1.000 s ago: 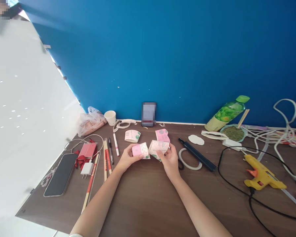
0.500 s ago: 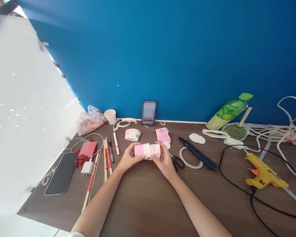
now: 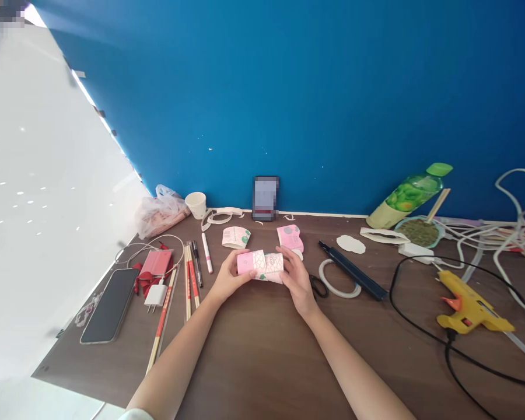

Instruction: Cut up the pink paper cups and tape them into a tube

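A pink and white patterned paper piece (image 3: 261, 266) is held level above the middle of the table. My left hand (image 3: 230, 279) grips its left end, thumb in front and fingers behind. At its right end is my right hand (image 3: 298, 284), with fingers spread apart and the fingertips touching or very near the paper. Behind it lie a white patterned paper piece (image 3: 236, 237) and a pink one (image 3: 290, 238). Black scissors (image 3: 318, 287) are partly hidden by my right hand.
Chopsticks (image 3: 188, 286), pens and a phone (image 3: 110, 306) lie to the left. A paper cup (image 3: 195, 205) stands at the back. Rightward are a dark blue stick-like tool (image 3: 352, 270), a bottle (image 3: 409, 195) and a yellow glue gun (image 3: 472, 306) with its black cable.
My right hand has loosened, its thumb and fingers drawing slightly right and opening from the paper piece. My left hand keeps its grip. The view has shifted slightly.
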A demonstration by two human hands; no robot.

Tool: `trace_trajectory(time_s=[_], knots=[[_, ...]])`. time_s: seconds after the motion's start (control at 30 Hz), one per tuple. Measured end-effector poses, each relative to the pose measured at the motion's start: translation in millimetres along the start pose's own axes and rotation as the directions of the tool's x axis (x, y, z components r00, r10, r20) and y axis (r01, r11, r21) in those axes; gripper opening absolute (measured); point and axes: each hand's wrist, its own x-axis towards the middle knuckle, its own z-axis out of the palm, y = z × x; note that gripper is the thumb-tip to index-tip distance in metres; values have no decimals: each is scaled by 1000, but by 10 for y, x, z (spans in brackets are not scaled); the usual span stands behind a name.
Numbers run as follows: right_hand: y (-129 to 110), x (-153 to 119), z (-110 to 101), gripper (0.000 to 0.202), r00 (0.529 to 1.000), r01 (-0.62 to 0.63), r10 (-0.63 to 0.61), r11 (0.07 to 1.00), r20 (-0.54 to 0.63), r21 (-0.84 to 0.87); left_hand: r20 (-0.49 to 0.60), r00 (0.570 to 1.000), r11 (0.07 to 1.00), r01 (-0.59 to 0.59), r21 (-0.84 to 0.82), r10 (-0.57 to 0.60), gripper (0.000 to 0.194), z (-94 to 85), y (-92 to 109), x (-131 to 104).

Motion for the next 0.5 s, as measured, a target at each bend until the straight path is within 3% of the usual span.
trace_trajectory(time_s=[0.2,0.33,0.5], knots=[[-7,11,22,43,999,-15,15,1000,-32,2,-23,999,999,-48,-11,48,54,6,-7,2],[16,10,8,45,999,-4,5,1000,-41,18,29,998,997,-65,32,64,55,23,46,-32],[-14,-4,5,51,1000,1,-1,998,5,63,11,990,987,-141,74,140,56,13,33,-45]])
